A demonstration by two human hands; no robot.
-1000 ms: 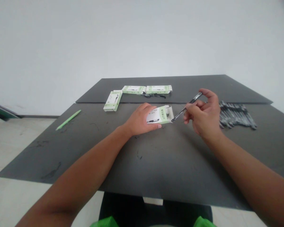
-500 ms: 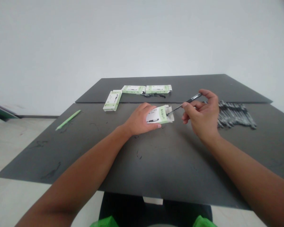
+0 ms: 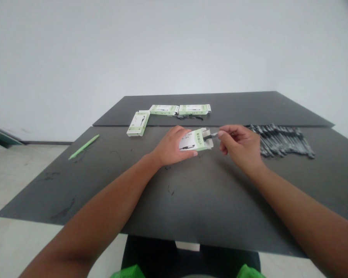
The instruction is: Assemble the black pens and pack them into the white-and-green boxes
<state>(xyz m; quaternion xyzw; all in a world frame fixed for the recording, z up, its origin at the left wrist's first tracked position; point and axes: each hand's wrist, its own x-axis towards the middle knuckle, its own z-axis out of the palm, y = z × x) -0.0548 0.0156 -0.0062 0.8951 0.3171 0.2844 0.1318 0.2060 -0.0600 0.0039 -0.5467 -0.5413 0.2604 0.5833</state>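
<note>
My left hand [image 3: 171, 148] grips a small white and green box [image 3: 196, 139] near the middle of the dark table, its open end facing right. My right hand [image 3: 239, 146] pinches a black pen [image 3: 211, 135] by its rear end. Most of the pen sits inside the box's opening; only a short piece shows between the box and my fingers.
A pile of black pens [image 3: 281, 139] lies to the right of my right hand. Three closed white and green boxes [image 3: 138, 123] [image 3: 164, 109] [image 3: 194, 109] lie at the back, with loose pens [image 3: 188, 116] beside them. A green pen [image 3: 84, 146] lies at the left. The table [image 3: 191, 200] has a seam across it.
My right hand has moved left and lowered, sliding the pen from outside the box's opening deep into the box. My left hand and the box have stayed put.
</note>
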